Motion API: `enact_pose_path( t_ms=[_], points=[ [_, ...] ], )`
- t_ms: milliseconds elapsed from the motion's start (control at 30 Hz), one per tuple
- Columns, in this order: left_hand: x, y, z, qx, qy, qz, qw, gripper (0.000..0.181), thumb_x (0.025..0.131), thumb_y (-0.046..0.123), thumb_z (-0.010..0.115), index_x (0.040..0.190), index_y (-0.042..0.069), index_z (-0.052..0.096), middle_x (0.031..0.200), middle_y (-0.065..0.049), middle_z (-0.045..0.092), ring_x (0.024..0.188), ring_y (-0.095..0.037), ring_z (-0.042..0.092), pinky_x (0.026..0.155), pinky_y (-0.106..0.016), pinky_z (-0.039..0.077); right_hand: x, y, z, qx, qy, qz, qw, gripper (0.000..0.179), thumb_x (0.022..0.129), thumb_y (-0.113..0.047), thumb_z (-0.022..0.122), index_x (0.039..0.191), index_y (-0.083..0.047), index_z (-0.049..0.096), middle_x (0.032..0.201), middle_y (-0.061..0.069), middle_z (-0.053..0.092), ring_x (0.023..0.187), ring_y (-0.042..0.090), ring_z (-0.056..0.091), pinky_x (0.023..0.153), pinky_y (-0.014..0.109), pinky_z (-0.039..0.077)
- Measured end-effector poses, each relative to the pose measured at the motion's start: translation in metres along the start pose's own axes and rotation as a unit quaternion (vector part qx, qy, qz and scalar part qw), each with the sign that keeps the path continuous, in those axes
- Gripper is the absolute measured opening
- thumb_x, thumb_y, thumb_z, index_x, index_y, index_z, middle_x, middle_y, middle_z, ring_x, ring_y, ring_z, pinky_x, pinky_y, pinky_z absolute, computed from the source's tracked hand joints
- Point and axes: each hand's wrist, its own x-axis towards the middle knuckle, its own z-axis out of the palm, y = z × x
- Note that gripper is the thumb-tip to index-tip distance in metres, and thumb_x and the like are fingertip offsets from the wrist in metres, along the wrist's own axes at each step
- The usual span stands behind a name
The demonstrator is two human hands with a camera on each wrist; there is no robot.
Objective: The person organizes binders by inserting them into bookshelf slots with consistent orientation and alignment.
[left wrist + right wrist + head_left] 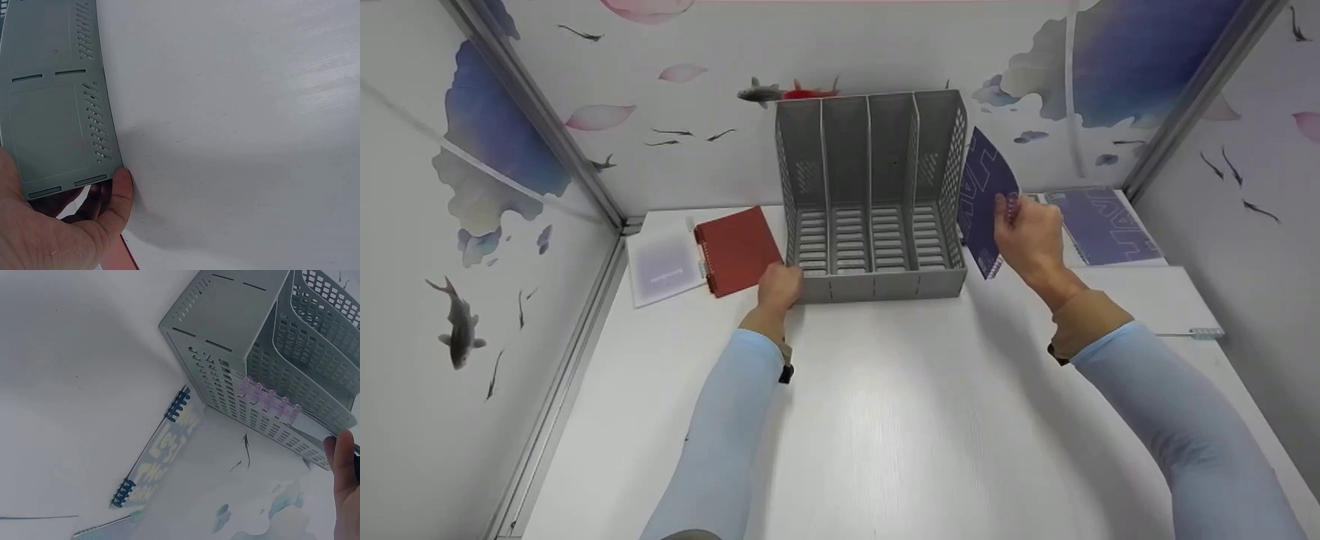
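Observation:
A grey file organizer (pixel 877 287) with upright dividers stands at the back middle of the white table. My left hand (pixel 780 286) grips its front left corner; in the left wrist view the thumb and fingers wrap the edge of its front panel (pixel 50 132). Beside the organizer's right wall, my right hand (pixel 1031 236) holds a dark blue spiral notebook (pixel 981 199) on edge, slightly bent. Pink binding rings (pixel 270 400) show close against the perforated side in the right wrist view; whether they touch it I cannot tell.
A red ring-bound notebook (pixel 740 251) lies left of the organizer, beside a pale lavender one (pixel 662 268). To the right lie another blue notebook (pixel 1102 225) and a white notebook (pixel 1147 300). Printed wall panels (pixel 675 165) enclose the table's back and sides.

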Motion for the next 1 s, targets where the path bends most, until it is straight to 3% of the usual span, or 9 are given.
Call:
enact_pose_path(
  t_ms=[133,267,400,533,667,1000],
  points=[
    [0.001,-0.001,0.0,-0.003,-0.003,-0.002,1.0,0.038,0.107,0.032,0.049,0.113,0.01,0.08,0.109,-0.006,0.078,0.095,-0.022,0.064,0.08,-0.039,0.057,0.003,-0.002,0.004,0.004,0.012,0.005,0.9999,0.047,0.113,-0.023,0.06,0.07,-0.003,0.056,0.079,0.033,0.074,0.076,0.056,0.071,0.072,0.065,0.05],
    [0.0,-0.001,0.0,-0.006,-0.002,-0.008,0.9999,0.04,0.107,0.033,0.049,0.119,0.01,0.079,0.116,-0.007,0.079,0.099,-0.022,0.066,0.084,-0.041,0.058,0.006,-0.005,0.008,0.015,0.023,0.013,0.9995,0.05,0.112,-0.023,0.061,0.066,-0.017,0.044,0.062,0.016,0.059,0.065,0.038,0.055,0.062,0.049,0.039],
    [0.0,-0.001,0.001,-0.003,0.001,-0.009,1.0,0.042,0.108,0.033,0.048,0.127,0.009,0.077,0.123,-0.009,0.08,0.103,-0.021,0.067,0.088,-0.042,0.059,0.009,-0.009,0.009,0.022,0.028,0.021,0.9991,0.052,0.111,-0.023,0.062,0.065,-0.021,0.039,0.06,-0.001,0.044,0.064,0.029,0.046,0.058,0.037,0.031],
    [0.0,0.0,0.0,0.008,0.002,-0.001,1.0,0.043,0.107,0.032,0.048,0.125,0.006,0.078,0.123,-0.012,0.08,0.102,-0.023,0.067,0.092,-0.044,0.06,0.012,-0.012,0.01,0.031,0.036,0.019,0.9987,0.053,0.11,-0.022,0.062,0.063,-0.021,0.038,0.058,-0.006,0.039,0.06,0.025,0.042,0.054,0.031,0.026],
    [0.0,-0.001,-0.001,0.019,0.003,0.011,0.9998,0.042,0.106,0.03,0.047,0.118,0.005,0.078,0.119,-0.012,0.08,0.099,-0.023,0.066,0.09,-0.043,0.06,0.013,-0.015,0.011,0.035,0.051,0.009,0.9981,0.053,0.109,-0.021,0.062,0.062,-0.022,0.037,0.056,-0.007,0.038,0.057,0.022,0.039,0.053,0.03,0.023],
    [-0.008,0.003,-0.002,-0.001,0.001,-0.003,1.0,0.035,0.109,0.031,0.048,0.101,0.012,0.077,0.095,-0.001,0.069,0.091,-0.022,0.062,0.077,-0.038,0.054,0.011,-0.024,0.008,0.033,0.068,0.012,0.9971,0.054,0.109,-0.022,0.062,0.06,-0.021,0.038,0.055,-0.007,0.037,0.059,0.026,0.04,0.056,0.036,0.027]
  ],
)
